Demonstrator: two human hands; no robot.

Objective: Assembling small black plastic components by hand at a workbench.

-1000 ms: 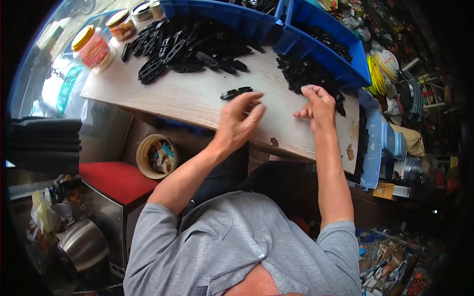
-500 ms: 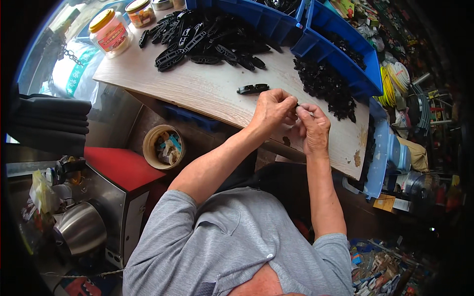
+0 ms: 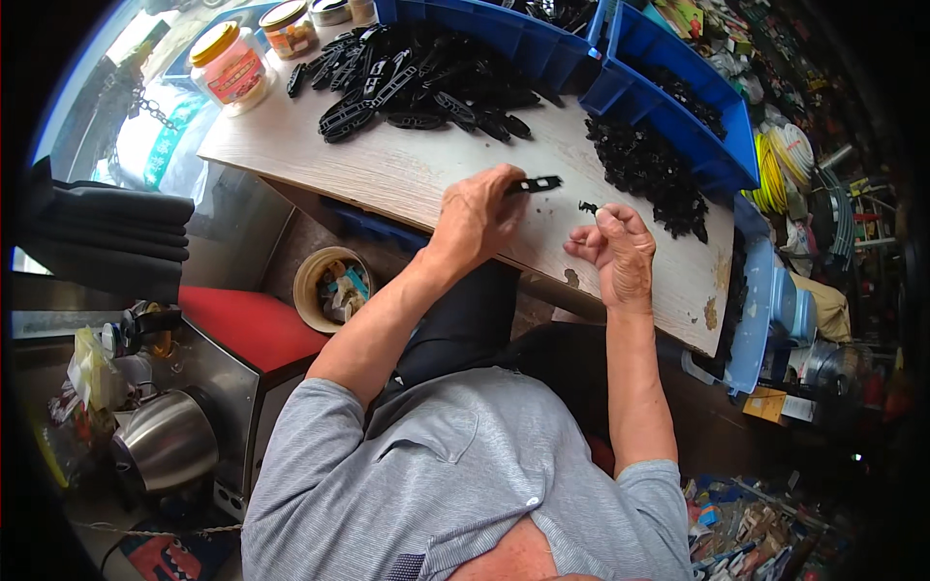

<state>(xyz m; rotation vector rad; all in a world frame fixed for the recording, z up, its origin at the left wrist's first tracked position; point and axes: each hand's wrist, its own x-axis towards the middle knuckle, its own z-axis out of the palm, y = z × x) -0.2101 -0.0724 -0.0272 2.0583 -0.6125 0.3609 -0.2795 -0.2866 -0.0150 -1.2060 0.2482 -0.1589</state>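
My left hand (image 3: pixel 475 215) is closed around the near end of a long, narrow black plastic part (image 3: pixel 541 183), whose other end sticks out to the right above the table. Some of its fingers are hidden behind the back of the hand. Across a small gap, my right hand (image 3: pixel 625 250) pinches a tiny black plastic piece (image 3: pixel 587 207) between thumb and forefinger, its other fingers loosely curled. A heap of similar long black parts (image 3: pixel 426 82) lies on the far side of the table, and a pile of small black pieces (image 3: pixel 649 174) lies to the right.
Blue plastic bins (image 3: pixel 668 107) line the table's (image 3: pixel 378 184) far edge. Jars (image 3: pixel 232 73) stand at its far left corner. Below its front edge are a bucket of scraps (image 3: pixel 334 290) and a red-topped cabinet (image 3: pixel 247 329). Clutter fills the right side.
My hands were together and have moved apart. The left one has taken hold of the long black part that lay on the table; the small piece now shows in the right one.
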